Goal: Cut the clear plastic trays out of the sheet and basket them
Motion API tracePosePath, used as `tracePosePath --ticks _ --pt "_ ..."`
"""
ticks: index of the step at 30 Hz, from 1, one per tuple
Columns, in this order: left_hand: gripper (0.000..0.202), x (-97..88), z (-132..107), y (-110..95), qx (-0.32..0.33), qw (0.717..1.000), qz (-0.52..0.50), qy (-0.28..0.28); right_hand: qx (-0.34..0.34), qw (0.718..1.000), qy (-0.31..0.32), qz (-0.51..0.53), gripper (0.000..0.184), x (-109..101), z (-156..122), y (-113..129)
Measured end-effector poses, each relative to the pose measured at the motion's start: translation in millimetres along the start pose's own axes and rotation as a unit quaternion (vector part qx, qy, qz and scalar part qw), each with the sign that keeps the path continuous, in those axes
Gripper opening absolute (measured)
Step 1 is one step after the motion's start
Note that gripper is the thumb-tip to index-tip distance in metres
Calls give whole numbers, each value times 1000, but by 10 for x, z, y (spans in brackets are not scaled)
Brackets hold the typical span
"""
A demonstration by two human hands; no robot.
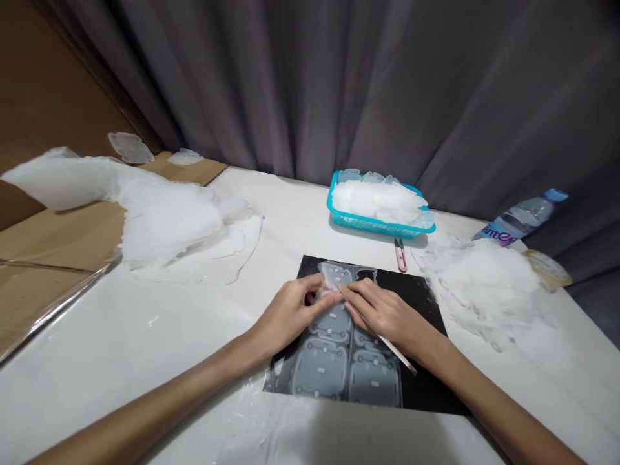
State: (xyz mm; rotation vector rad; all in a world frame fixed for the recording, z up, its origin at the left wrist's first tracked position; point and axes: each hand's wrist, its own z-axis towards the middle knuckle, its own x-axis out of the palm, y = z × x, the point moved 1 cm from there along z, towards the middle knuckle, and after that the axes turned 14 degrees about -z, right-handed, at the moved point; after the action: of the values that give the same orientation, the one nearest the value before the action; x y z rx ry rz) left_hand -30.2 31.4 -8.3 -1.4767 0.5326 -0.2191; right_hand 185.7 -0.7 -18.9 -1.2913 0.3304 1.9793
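Observation:
A translucent sheet (320, 369) with rounded, tray-like shapes, small holes and slots lies on a black mat (421, 387). My left hand (300, 310) is closed at the sheet's far part, thumb and fingers pinching a lifted piece of the film. Beside it, my right hand (382, 310) is closed round a slim pale pink stick-like tool (398, 355), whose rear end points toward me. The tool's tip is hidden by my fingers, so its exact kind does not show. The fingertips of both hands nearly meet above the sheet. One shape beside them has a dark opening.
Behind the mat stands a blue basket (382, 226) filled with translucent pieces. Pink-handled thread snips (400, 256) lie before it. White film scraps (489, 278), a water bottle (520, 219) and a tape roll (547, 270) are at right. Stacked film sheets (169, 219) and cardboard (62, 239) occupy the left.

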Motion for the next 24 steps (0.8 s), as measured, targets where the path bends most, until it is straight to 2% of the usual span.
tracePosePath --ticks 3,5,6,7,9,10,11,13,15,17,19,21,22,24 --pt "34 -14 11 10 -5 1000 -11 7 6 998 5 56 30 44 10 -87" --pt "34 -39 25 15 -20 1000 -10 18 65 992 -16 103 26 29 26 -333" --pt "35 -53 32 12 -28 999 -13 23 126 983 -38 125 24 -1 28 -514" --pt "36 -66 40 4 -33 999 -17 28 219 965 -74 127 25 -47 20 -718" --pt "39 -92 57 -21 -41 998 -23 37 388 903 -148 108 25 -174 -16 -1098" --pt "41 -105 65 -34 -44 998 -26 45 428 883 -153 113 24 -238 -29 -1231" --pt "43 -117 73 -44 -48 997 -28 52 431 882 -139 129 24 -297 -30 -1311" --pt "44 -145 84 -54 -52 996 -14 64 373 909 -72 173 24 -389 9 -1307" --pt "40 -176 91 -51 -38 997 29 60 308 924 -7 226 24 -448 86 -1157" --pt "35 -203 96 -48 1 997 79 12 265 924 36 272 24 -493 179 -966" --pt "56 -209 99 -63 53 992 105 -50 226 920 69 314 24 -543 263 -799" --pt "80 -176 98 -102 97 989 93 -63 189 911 100 353 23 -603 321 -676" --pt "79 -147 96 -126 106 991 74 -44 174 905 114 370 23 -636 339 -630" --pt "50 -82 88 -170 84 996 17 6 166 894 127 397 24 -699 352 -574"
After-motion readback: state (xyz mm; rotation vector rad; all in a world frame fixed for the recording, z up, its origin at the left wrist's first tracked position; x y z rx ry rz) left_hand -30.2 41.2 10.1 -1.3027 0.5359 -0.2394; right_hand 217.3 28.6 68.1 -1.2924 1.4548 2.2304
